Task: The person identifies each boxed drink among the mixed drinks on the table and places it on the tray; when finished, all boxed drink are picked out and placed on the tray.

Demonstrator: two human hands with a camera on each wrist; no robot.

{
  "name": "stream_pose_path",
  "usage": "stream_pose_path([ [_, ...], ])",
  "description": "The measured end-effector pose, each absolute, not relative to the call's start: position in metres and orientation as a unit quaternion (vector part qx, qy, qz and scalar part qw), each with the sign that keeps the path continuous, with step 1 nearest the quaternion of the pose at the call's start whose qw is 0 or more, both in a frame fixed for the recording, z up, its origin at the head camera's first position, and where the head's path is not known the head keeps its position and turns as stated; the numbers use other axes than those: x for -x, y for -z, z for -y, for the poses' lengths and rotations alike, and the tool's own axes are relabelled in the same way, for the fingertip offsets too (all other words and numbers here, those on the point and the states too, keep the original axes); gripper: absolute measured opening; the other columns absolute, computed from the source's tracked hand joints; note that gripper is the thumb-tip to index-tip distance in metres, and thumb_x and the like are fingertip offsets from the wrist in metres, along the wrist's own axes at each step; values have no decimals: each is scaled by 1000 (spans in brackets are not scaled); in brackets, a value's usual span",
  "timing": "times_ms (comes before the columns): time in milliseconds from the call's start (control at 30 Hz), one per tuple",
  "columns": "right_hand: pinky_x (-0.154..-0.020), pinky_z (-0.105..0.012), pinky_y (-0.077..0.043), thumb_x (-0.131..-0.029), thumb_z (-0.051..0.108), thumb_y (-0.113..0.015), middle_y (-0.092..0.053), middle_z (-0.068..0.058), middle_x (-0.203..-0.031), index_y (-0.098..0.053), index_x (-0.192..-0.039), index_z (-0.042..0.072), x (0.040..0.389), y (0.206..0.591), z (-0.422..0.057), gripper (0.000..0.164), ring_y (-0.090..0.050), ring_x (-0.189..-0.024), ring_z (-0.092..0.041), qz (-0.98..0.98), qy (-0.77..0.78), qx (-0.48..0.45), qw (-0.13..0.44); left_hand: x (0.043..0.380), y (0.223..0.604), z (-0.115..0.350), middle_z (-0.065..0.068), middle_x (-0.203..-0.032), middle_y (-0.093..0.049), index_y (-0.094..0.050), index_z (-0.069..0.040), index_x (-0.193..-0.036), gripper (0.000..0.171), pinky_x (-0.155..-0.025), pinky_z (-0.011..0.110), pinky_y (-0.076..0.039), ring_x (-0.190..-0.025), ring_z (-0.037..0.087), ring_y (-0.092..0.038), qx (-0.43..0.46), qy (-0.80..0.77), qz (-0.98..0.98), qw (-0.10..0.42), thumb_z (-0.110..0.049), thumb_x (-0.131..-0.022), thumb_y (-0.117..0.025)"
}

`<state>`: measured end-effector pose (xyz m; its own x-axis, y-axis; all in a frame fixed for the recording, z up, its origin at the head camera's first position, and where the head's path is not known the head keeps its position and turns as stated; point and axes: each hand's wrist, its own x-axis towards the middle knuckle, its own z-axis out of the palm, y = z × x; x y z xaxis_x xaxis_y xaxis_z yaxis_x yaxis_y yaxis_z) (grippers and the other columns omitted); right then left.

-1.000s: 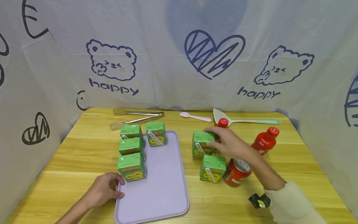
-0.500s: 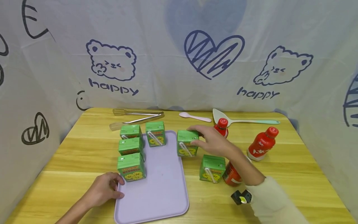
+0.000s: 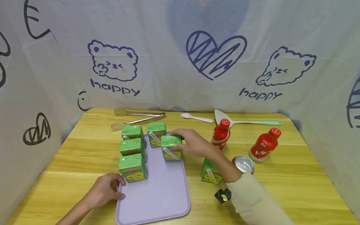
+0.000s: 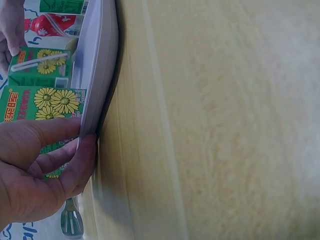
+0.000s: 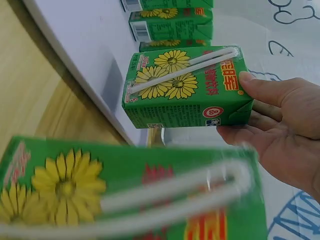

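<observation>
My right hand (image 3: 194,143) holds a green drink carton (image 3: 171,147) with yellow flowers and a white straw, gripping it near its top. This carton is over the back right part of the lilac tray (image 3: 160,197), in front of another carton (image 3: 153,129) at the back. Down the tray's left side runs a row of three like cartons, the front one (image 3: 132,170) nearest my left hand (image 3: 104,189). In the left wrist view, the thumb and fingers of that hand pinch the tray's rim (image 4: 97,75). One more carton (image 3: 210,175) stands right of the tray, partly behind my right forearm.
Two red bottles, one (image 3: 220,136) behind my right arm and one (image 3: 265,145) farther right, stand on the wooden table. Between them and me is a red can (image 3: 244,163), partly hidden. Metal tongs (image 3: 140,117), a pink spoon (image 3: 197,117) and a spatula (image 3: 250,122) lie along the back.
My right hand has carried the carton leftward from beside the red bottle to over the tray. The left hand stays at the tray's edge.
</observation>
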<state>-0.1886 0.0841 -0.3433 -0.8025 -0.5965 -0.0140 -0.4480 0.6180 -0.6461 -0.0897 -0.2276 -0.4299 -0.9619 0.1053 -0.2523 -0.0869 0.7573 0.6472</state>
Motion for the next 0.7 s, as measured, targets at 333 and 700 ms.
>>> stream_pose_path([
  [333,-95,-37,-47,-90,14,-63,-58,-10,-128,-51,-130,6,194,354,-53,43,-55,-111,-20,-893,323,280,139,90,431,227,3,-71,-56,-64,-6,-85,34,-52,23,-42,-66,14,-50,-1,-351,-926,137,-4,-59,-85],
  [700,-92,-34,-47,-91,14,-63,-59,-10,-127,-51,-131,6,200,360,-37,43,-57,-108,-19,-892,315,297,132,90,429,225,3,-70,-56,-64,-7,-84,33,-52,23,-42,-66,15,-50,7,-349,-927,140,-3,-59,-85],
])
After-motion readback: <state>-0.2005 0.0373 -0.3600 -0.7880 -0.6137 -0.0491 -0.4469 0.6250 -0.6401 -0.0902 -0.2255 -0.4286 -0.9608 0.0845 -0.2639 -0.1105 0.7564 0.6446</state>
